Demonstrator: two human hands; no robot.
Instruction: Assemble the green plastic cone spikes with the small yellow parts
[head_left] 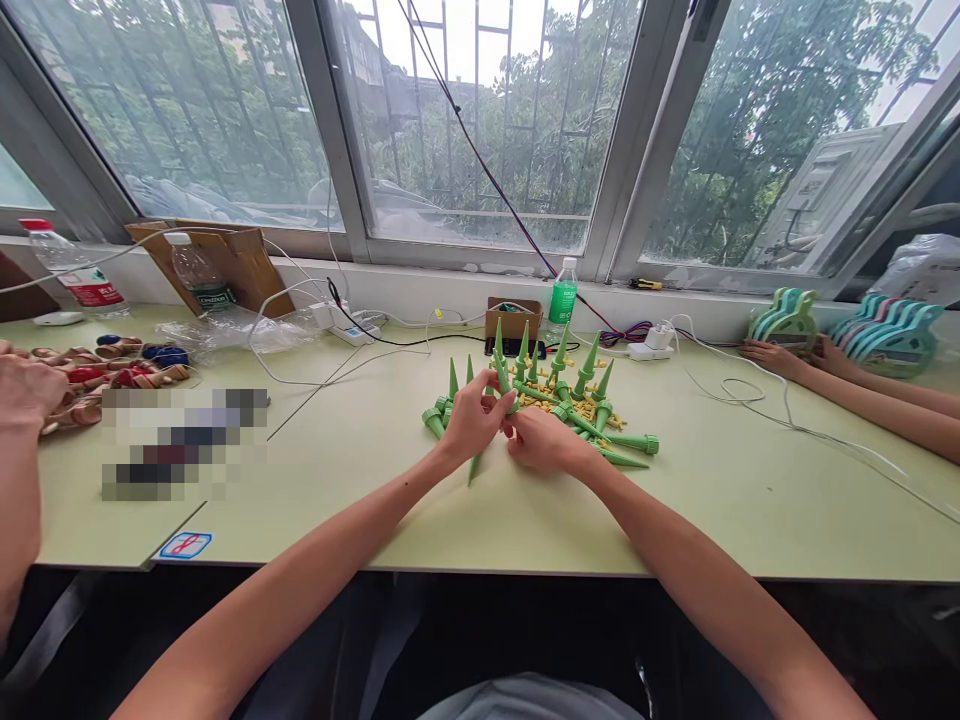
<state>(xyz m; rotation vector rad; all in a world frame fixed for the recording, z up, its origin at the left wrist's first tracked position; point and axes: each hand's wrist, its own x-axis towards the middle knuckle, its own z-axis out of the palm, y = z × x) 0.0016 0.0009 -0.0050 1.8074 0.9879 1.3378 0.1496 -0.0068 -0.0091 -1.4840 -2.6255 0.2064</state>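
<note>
Left hand (474, 420) pinches a green plastic spike (501, 367); right hand (544, 440): grip, I cannot tell. Loose pinch may drop it toward pale-green worktop (450, 535)'s front edge.

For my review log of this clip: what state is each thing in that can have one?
Left grip: closed on spike
Right grip: at spike's base, closure unclear
Spike: held point up
Other spikes: some upright, some lying
Yellow bits: loose, scattered
Bottles: all three capped
Carton: open-topped
Windows: look shut
Teal pieces: bunched upright
</note>
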